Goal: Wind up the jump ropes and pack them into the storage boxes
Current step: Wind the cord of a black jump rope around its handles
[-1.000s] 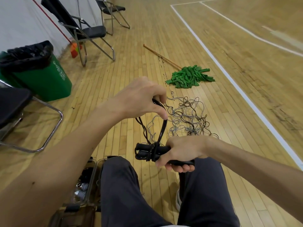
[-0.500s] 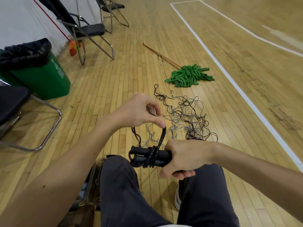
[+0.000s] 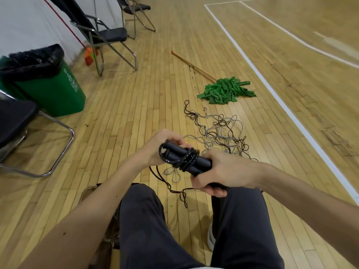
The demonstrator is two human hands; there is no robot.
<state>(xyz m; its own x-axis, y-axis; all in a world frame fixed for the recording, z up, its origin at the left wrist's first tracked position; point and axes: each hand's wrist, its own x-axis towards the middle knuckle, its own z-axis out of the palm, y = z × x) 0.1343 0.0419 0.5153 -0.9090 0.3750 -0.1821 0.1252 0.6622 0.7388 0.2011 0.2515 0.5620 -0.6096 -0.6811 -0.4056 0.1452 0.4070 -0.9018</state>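
A black jump rope (image 3: 182, 157), its cord wound tightly round its two handles, is held above my knees. My right hand (image 3: 223, 171) grips the near end of the handles. My left hand (image 3: 161, 146) holds the far end, fingers curled behind the handles and the cord loop. A tangle of loose grey and dark brown jump ropes (image 3: 221, 133) lies on the wooden floor just beyond my hands. A clear storage box (image 3: 91, 193) shows only by its rim at my left knee; my leg and forearm hide most of it.
A green mop (image 3: 225, 91) with a wooden stick lies past the tangle. A green bin (image 3: 52, 90) with a black liner stands at the left. Folding chairs (image 3: 104, 35) line the left wall, one (image 3: 17, 121) close beside me. A white court line runs along the right.
My left hand came down from pulling the cord up and now holds the far end of the handles. The last of the cord is wound on, and the bundle has tilted.
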